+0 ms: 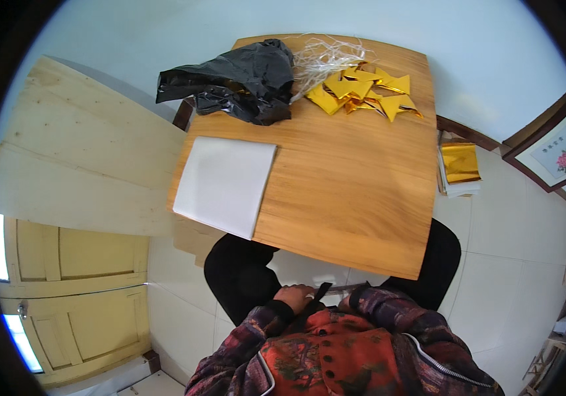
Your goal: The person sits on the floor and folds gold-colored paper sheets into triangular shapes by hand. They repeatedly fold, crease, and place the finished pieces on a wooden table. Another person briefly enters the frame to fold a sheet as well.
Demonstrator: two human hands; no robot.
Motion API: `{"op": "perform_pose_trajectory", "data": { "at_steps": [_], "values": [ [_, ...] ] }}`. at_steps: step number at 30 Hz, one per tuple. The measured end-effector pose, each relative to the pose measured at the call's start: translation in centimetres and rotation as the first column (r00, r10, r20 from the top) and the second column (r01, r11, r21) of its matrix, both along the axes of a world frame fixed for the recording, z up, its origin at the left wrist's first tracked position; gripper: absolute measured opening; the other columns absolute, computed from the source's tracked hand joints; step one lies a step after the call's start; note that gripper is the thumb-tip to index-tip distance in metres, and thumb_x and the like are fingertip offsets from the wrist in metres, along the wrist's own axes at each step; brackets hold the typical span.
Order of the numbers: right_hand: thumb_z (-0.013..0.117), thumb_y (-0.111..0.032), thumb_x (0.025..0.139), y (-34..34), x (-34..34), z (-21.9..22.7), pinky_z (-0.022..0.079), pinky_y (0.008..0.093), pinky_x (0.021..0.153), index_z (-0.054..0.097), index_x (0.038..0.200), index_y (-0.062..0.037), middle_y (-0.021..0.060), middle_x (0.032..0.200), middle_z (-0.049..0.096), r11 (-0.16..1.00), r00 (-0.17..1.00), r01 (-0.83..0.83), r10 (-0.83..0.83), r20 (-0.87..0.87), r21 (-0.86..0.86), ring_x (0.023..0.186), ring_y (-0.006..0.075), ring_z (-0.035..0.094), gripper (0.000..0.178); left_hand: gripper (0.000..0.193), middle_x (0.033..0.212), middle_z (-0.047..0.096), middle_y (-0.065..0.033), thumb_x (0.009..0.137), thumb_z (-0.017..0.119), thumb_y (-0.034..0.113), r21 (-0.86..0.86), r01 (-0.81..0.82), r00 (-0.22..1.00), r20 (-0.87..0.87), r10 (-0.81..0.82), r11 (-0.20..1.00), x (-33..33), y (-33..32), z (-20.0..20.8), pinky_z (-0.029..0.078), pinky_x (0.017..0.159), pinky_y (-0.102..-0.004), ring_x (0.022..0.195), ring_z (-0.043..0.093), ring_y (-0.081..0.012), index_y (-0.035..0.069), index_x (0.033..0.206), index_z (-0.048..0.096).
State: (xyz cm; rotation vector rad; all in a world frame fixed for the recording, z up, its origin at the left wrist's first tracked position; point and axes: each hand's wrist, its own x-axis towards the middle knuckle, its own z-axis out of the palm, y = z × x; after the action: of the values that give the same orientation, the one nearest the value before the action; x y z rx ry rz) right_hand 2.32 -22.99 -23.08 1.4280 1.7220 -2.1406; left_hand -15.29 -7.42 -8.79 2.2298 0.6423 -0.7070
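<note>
The left hand (296, 297) lies low in the lap, fingers loosely curled beside a short black strap (322, 291) that sticks up past the fingertips; whether they have hold of it or merely rest against it I cannot tell. The right hand (345, 303) is close by, mostly tucked behind its own cuff, so how far open it is, and whether it has hold of anything, does not show. Both sit below the near edge of the wooden table (355, 185), probably so because the person is seated with the black-trousered legs (238, 272) spread around it. On the tabletop, a white folded sheet (227, 185) lies flat at the left near corner, perhaps put there for easy reach, while a black plastic bag (243, 76), a tangle of clear strands (329, 58) and a heap of gold folded pieces (395, 107) share the far side, which seems to leave the middle as working room. The bag's contents are hidden in its folds, the gold pieces overlap too much to count, and the strands run partly beneath them. On the floor to the right, a gold sheet (461, 163) tops some white sheets, their extent unclear beside the table; farther out, the framed picture (550, 158) is cut off by the dark fisheye rim
</note>
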Motion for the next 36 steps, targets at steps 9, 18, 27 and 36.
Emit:
{"op": "perform_pose_trajectory", "data": {
  "at_steps": [9, 18, 27, 36],
  "values": [
    [0.055, -0.027, 0.088, -1.0, 0.7, 0.5, 0.048, 0.0447, 0.086, 0.068, 0.106, -0.0048, 0.0209, 0.103, 0.067, 0.999, 1.0, 0.003, -0.004, 0.023, 0.047, 0.098, 0.0377, 0.063, 0.032, 0.036, 0.107, 0.07, -0.0165, 0.094, 0.044, 0.033, 0.028, 0.335, 0.906, -0.283, -0.314, 0.942, 3.0, -1.1, 1.4, 0.048, 0.092, -0.0477, 0.1, 0.068, -0.0333, 0.016, 0.114, 0.068],
    [0.055, -0.028, 0.087, -3.1, 4.4, 2.0, 0.049, 0.0454, 0.084, 0.069, 0.104, -0.0043, 0.0217, 0.101, 0.068, 0.999, 0.995, -0.015, 0.011, 0.102, 0.034, 0.096, 0.0389, 0.064, 0.032, 0.03, 0.102, 0.07, -0.0159, 0.091, 0.047, 0.03, 0.065, 0.35, 0.935, -0.084, -0.344, 0.935, 7.6, -2.4, 0.8, 0.051, 0.086, -0.0472, 0.099, 0.067, -0.033, 0.012, 0.103, 0.068],
    [0.055, -0.028, 0.086, -1.9, 2.9, 2.8, 0.05, 0.0461, 0.082, 0.07, 0.101, -0.0039, 0.0225, 0.098, 0.068, 0.993, 0.983, -0.05, 0.031, 0.18, 0.107, 0.093, 0.0402, 0.064, 0.032, 0.026, 0.103, 0.07, -0.0147, 0.09, 0.053, 0.028, 0.122, 0.244, 0.97, -0.025, -0.243, 0.962, 3.5, -1.8, 0.7, 0.051, 0.085, -0.047, 0.097, 0.067, -0.0339, 0.011, 0.105, 0.066],
    [0.05, -0.035, 0.095, 3.2, 3.5, 14.6, 0.05, 0.0423, 0.08, 0.06, 0.118, -0.0033, 0.019, 0.102, 0.068, 0.922, 0.976, 0.135, -0.186, 0.11, 0.363, 0.091, 0.0345, 0.065, 0.04, 0.025, 0.103, 0.068, -0.0132, 0.089, 0.057, 0.027, 0.096, 0.005, 0.934, 0.355, -0.039, 0.995, 1.8, -0.3, -0.3, 0.052, 0.08, -0.0446, 0.093, 0.066, -0.0344, 0.013, 0.107, 0.068]
  ]
}}
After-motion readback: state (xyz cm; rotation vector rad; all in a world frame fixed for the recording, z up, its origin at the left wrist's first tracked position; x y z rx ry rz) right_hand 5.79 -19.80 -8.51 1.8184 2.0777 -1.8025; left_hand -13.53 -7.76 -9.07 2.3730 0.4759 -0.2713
